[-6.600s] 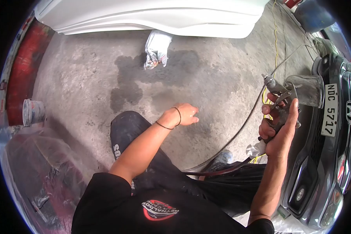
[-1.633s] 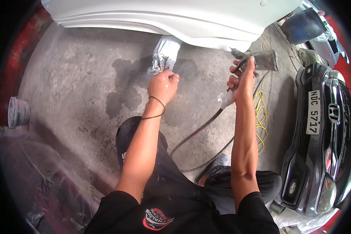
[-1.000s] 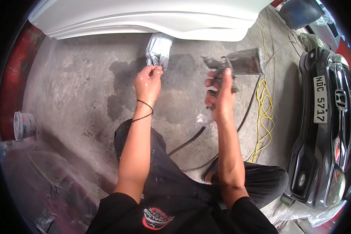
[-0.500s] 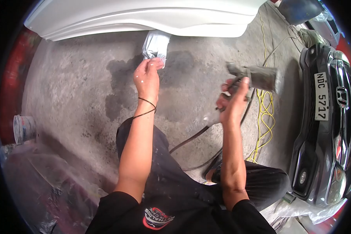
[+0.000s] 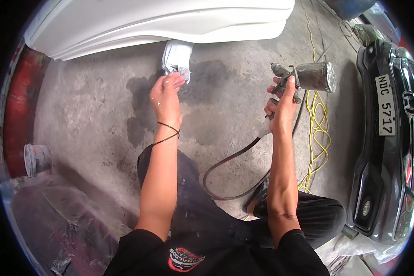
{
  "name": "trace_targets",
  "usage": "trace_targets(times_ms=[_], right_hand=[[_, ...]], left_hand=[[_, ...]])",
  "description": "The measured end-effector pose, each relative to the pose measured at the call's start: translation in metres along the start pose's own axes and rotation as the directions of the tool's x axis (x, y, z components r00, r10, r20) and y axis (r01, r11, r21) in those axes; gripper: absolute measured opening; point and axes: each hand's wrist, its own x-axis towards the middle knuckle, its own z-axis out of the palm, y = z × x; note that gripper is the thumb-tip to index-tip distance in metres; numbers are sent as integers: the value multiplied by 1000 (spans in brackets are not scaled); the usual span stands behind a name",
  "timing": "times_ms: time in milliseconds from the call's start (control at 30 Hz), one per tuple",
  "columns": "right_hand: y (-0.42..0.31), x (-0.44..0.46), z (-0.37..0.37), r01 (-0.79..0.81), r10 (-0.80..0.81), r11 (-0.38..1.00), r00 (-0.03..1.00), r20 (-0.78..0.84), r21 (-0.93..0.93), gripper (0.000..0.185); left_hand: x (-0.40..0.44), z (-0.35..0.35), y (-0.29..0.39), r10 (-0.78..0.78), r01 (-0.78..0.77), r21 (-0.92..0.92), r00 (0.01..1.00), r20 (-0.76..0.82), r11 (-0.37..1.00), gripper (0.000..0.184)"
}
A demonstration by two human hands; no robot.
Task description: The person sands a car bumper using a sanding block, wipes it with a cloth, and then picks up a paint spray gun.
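Observation:
My right hand [image 5: 283, 103] grips a spray gun [image 5: 285, 83], its fingers wrapped round the handle. The gun's dark, stained cup [image 5: 315, 77] points to the right. A dark air hose [image 5: 230, 163] runs from the handle's base and loops over the floor. My left hand [image 5: 167, 99], flecked with white, is closed in a pinch at the lower end of a crumpled white cloth [image 5: 177, 56]. That cloth reaches up to the lower edge of a glossy white car body panel [image 5: 170, 23], whose edge hides its upper end.
At right stands a dark car front bumper [image 5: 377, 138] with a plate. A yellow cord [image 5: 315, 133] lies tangled on the concrete floor [image 5: 87, 106]. A bucket [image 5: 37, 159] and plastic sheeting [image 5: 64, 216] are at left; a blue drum [image 5: 349, 7] stands upper right.
The spray gun was blurred by motion and now shows sharply, a little higher and farther right. My left hand and the cloth appear slightly farther left, as does the panel; the view has shifted.

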Motion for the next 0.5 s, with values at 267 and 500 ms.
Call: trace_targets(times_ms=[267, 500], right_hand=[[-61, 98, -53, -84, 85, 992, 996, 5, -91, 73], [-113, 156, -65, 96, -98, 995, 917, -388, -25, 65]], left_hand=[[-38, 39, 24, -72, 74, -62, 997, 42, 995, 29], [-114, 37, 78, -197, 206, 129, 977, -79, 970, 27]])
